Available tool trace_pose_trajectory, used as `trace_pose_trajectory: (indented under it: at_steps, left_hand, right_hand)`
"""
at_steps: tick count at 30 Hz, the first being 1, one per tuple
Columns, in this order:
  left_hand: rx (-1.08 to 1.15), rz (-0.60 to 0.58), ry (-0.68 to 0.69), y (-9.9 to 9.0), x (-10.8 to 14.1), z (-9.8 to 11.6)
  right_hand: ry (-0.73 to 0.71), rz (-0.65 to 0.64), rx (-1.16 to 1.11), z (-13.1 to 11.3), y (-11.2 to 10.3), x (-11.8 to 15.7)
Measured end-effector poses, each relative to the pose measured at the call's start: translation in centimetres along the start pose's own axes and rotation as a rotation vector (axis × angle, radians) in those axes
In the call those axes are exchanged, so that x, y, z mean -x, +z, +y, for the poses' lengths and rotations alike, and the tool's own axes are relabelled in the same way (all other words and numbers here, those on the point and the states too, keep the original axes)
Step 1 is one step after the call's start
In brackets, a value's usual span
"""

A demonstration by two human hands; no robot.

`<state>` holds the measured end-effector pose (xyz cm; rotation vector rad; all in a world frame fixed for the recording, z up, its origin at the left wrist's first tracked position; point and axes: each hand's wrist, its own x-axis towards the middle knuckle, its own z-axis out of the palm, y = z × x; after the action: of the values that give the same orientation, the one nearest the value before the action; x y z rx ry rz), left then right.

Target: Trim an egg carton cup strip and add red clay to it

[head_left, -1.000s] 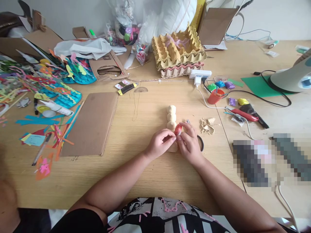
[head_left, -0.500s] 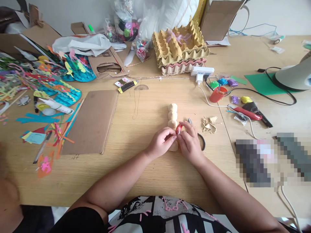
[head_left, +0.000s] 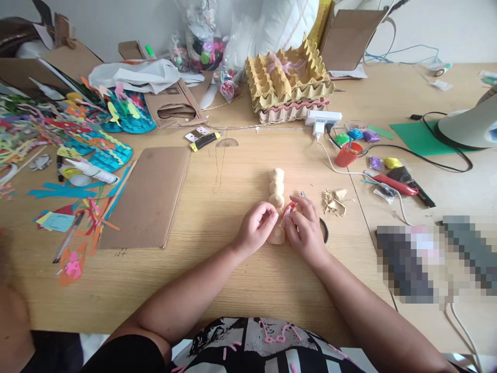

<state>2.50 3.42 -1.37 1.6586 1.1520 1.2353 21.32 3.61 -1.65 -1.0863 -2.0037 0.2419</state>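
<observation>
Item 1: small red-and-white piece, in the fingers of the right hand. Partly hidden; the part that shows slants from near left to far right. It lies at the right hand's thumb side, toward the left hand, but the right hand is the nearer of the 2.

Item 2: row of cream-coloured lumps, long axis running between the near and far edges of the table, nearly square to the near edge. 3 rounded lumps show beyond the fingers; the near end sits between the 2 hands. Item 1 is just right of this row; contact between them cannot be told.

Grip, right: fingers and thumb closed on item 1. Grip, left: thumb and forefinger drawn together, tips facing the right hand across the row; whether anything thin is pinched there cannot be told.

Adjacent: 1 black ring-shaped handle, beside the right hand's outer side, partly covered; 1 heap of pale scraps, farther toward the table's right edge; 1 cardboard sheet, well apart, to the left.
</observation>
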Motion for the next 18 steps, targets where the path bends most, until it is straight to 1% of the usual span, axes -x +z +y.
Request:
trace_pose_trajectory:
  at_steps: [3, 7, 13, 18]
  left_hand:
    - [-0.067, -0.040, 0.074, 0.02, 0.11, 0.08]
    - [-0.186, -0.044, 0.194, 0.08, 0.05, -0.07]
    - [-0.195, -0.001, 0.251, 0.11, -0.03, -0.44]
    - [-0.225, -0.079, 0.273, 0.09, 0.10, -0.34]
  right_hand:
    - [-0.019, -0.018, 0.007, -0.03, 0.07, 0.10]
    - [-0.019, -0.015, -0.002, -0.20, -0.01, 0.18]
    - [0.021, -0.040, -0.022, -0.45, -0.44, 0.02]
    - [0.102, -0.045, -0.086, -0.13, -0.14, -0.07]
